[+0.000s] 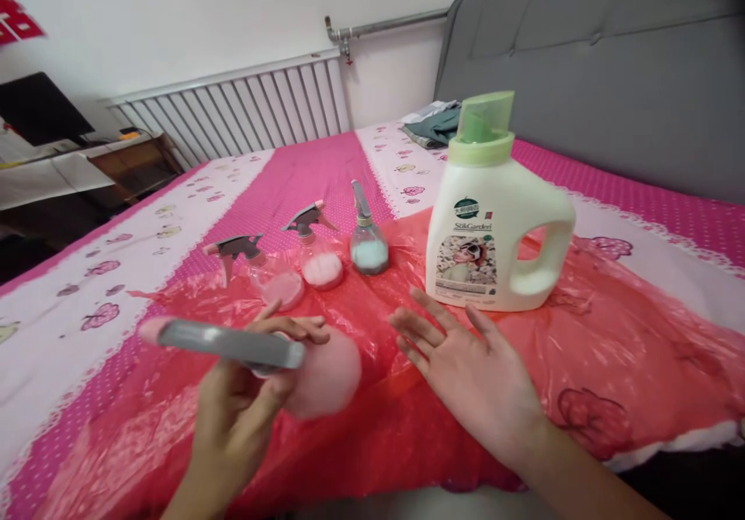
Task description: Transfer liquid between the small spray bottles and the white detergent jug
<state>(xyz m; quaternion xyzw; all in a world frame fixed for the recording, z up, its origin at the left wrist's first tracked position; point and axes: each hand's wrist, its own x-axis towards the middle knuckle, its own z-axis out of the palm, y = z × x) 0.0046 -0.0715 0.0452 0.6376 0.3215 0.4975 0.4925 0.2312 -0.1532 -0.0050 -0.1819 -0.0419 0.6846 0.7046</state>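
Note:
My left hand (244, 403) is wrapped round the neck of a spray bottle (326, 372) with a grey and pink trigger head, tilted over the red plastic sheet (401, 458). The bottle is blurred and looks pinkish. To its right, my right hand (466, 365) is held palm up with fingers spread, holding nothing. Beyond them stand a pink spray bottle (279, 287), leaning, another pink spray bottle (320, 264) and a spray bottle with pale green contents (369, 250). A large white detergent jug (483, 225) with a green cap stands just past my right hand.
The sheet lies on a bed (314, 167) with a pink and white cover. Folded clothes (434, 124) lie near the grey headboard (587, 62). A radiator (233, 109) runs along the wall. At left is a desk (128, 167) with a dark monitor (43, 109).

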